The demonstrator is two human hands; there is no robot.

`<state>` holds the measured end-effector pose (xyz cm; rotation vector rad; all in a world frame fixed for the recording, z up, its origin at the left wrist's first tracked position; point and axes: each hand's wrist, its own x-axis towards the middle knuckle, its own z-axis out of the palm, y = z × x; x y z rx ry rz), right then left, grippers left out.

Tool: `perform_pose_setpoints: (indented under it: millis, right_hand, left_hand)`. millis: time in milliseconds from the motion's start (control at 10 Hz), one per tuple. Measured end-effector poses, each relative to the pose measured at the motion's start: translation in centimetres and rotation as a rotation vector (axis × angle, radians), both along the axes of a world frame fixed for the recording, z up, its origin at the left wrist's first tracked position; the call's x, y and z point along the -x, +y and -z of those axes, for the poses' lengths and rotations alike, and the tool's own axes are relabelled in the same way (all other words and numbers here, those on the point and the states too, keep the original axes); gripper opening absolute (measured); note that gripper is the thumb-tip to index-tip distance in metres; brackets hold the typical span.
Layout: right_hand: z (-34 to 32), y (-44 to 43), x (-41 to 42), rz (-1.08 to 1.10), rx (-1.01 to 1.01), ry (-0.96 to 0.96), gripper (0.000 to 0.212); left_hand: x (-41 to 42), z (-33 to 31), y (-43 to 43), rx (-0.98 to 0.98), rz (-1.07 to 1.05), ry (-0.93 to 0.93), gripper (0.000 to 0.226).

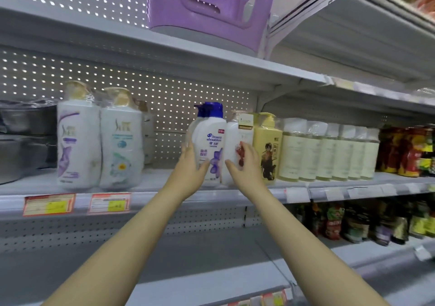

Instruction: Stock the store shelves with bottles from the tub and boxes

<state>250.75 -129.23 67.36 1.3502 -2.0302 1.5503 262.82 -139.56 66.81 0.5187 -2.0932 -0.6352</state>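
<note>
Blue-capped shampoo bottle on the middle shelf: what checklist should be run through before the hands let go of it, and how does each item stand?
1. Blue-capped bottle upright on the shelf: ok.
2. Its label faces the aisle: ok.
3. Left hand grips its left side, and right hand holds the red-printed bottle beside it: ok.
4. The two bottles stand close together, next to the yellow bottle: ok.
5. Base fully behind the shelf's front edge: cannot tell, the left hand covers part of it.
6. Price tag below it: cannot tell, that spot is hidden.
</note>
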Motion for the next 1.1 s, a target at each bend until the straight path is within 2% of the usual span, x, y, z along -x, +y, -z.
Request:
perform_pose_setpoints:
  millis: [100,200,300,600,900,1000,1100]
  right_hand:
    - [0.5,0.1,1.5,-0.022,0.039,-0.058,0.075]
    - [0.8,0.0,2.6,-0.004,0.046,-0.140,0.080]
    - [1.2,-0.4,3.6,0.009,0.025,-0.164,0.083]
    - [2.1,-1.2,4.4,0.067,-0.019,-0.089,0.082]
    - [2.7,-1.1,4.5,0.106,-0.065,-0.052,0.082]
    - [2.5,-0.6,4.5,0.039,-0.048,-0.095,0.079]
    - [1.9,0.4,3.9,-0.033,0.002,-0.140,0.073]
  left_hand:
    - [1.4,0.6,0.4,-0.133,0.034,0.018,0.077]
    - [1.9,0.9,-0.1,-0.159,-0.033,0.081,0.077]
    - [1.9,0.8,-0.8,-0.200,-0.065,0.065,0.067]
    - [2.6,1.2,-1.8,-0.161,-0.203,0.036,0.069]
    - [2.3,1.1,-1.0,-0.164,-0.180,0.033,0.066]
    - [1.8,0.8,-0.5,-0.184,-0.131,-0.005,0.061]
    - [0.9,0.6,0.7,-0.162,-0.092,-0.023,0.068]
